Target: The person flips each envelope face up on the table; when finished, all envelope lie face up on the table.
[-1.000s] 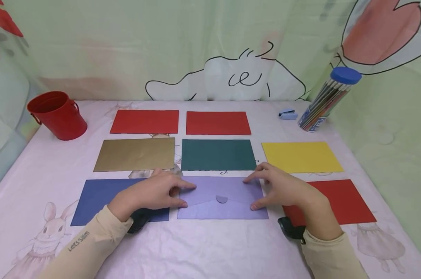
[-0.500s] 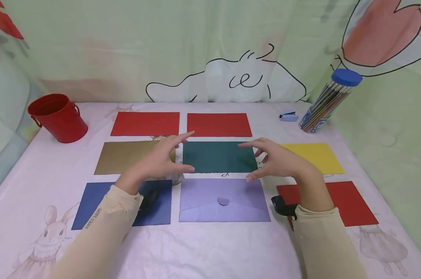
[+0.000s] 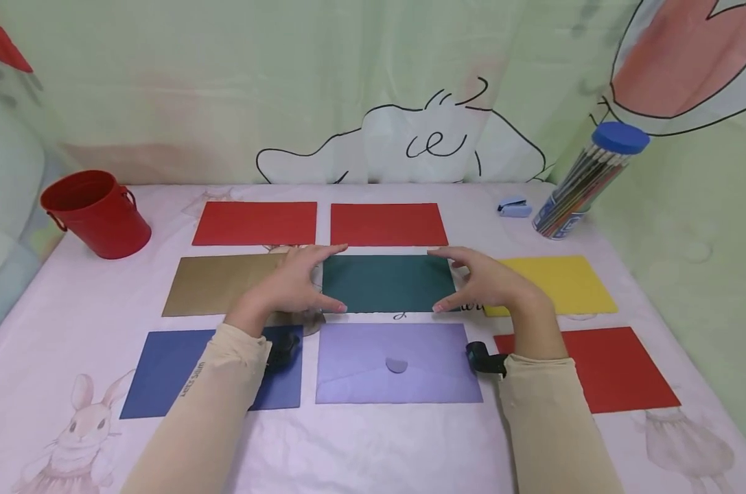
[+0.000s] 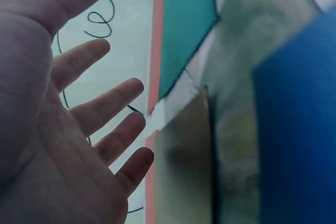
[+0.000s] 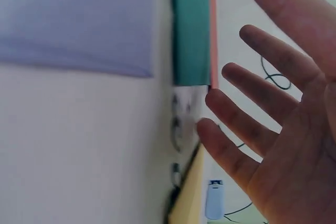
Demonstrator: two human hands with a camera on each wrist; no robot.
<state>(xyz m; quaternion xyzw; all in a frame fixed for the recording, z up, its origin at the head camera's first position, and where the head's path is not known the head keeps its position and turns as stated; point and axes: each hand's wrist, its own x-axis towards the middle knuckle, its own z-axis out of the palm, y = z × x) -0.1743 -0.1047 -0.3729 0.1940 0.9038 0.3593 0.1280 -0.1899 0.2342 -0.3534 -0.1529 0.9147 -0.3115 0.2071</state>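
Observation:
A dark green envelope (image 3: pixel 388 283) lies flat in the middle row of a grid of coloured envelopes. My left hand (image 3: pixel 305 278) is at its left edge and my right hand (image 3: pixel 479 280) at its right edge. On each hand the thumb points at a near corner and the forefinger at a far corner. Both hands hold nothing, and I cannot tell whether the fingertips touch the paper. The left wrist view shows the left hand's fingers (image 4: pixel 100 114) straight and spread beside the green envelope (image 4: pixel 184 24). The right wrist view shows the same of the right hand's fingers (image 5: pixel 247 108), near the envelope's corner (image 5: pixel 190 35).
Around it lie two red envelopes (image 3: pixel 255 223) (image 3: pixel 388 224), a gold one (image 3: pixel 218 285), a yellow one (image 3: pixel 554 283), a blue one (image 3: pixel 162 370), a lilac one (image 3: pixel 397 362) flap-side up and a red one (image 3: pixel 620 367). A red bucket (image 3: pixel 95 214) stands far left; a pencil tube (image 3: pixel 585 182) and small stapler (image 3: pixel 513 206) far right.
Both hands left the lilac envelope, lifted and moved away from me. They now frame the green envelope. The lilac envelope stays where it was.

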